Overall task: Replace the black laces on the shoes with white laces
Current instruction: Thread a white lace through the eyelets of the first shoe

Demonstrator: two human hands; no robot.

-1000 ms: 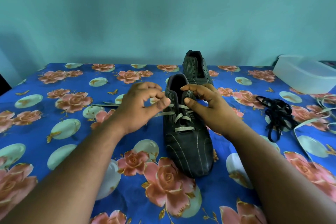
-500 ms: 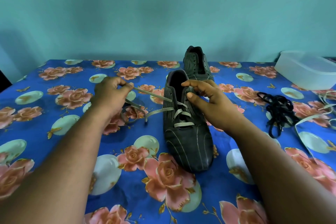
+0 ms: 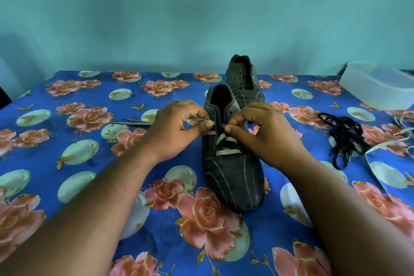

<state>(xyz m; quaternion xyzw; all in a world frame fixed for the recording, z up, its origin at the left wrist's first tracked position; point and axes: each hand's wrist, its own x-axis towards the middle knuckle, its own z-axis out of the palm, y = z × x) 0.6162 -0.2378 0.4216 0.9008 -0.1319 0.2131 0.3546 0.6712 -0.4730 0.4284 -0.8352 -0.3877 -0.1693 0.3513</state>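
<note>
A dark striped shoe (image 3: 233,177) stands on the table, toe towards me, with a white lace (image 3: 227,152) crossed through its lower eyelets. My left hand (image 3: 177,132) pinches the free end of that lace beside the shoe's left eyelets. My right hand (image 3: 259,132) pinches the shoe's right eyelet edge between thumb and forefinger. The lace's loose tail (image 3: 132,123) trails left on the cloth. A second dark shoe (image 3: 243,78) stands behind, without laces. A heap of black laces (image 3: 342,134) lies to the right.
The table wears a blue cloth with pink roses (image 3: 78,163). A translucent white plastic box (image 3: 378,85) sits at the far right back. Another white lace (image 3: 385,148) curls along the right edge. A teal wall rises behind the table.
My left hand, which had pulled the lace out to the left, has come back to the shoe's left eyelets with the lace end. My right hand stayed on the shoe.
</note>
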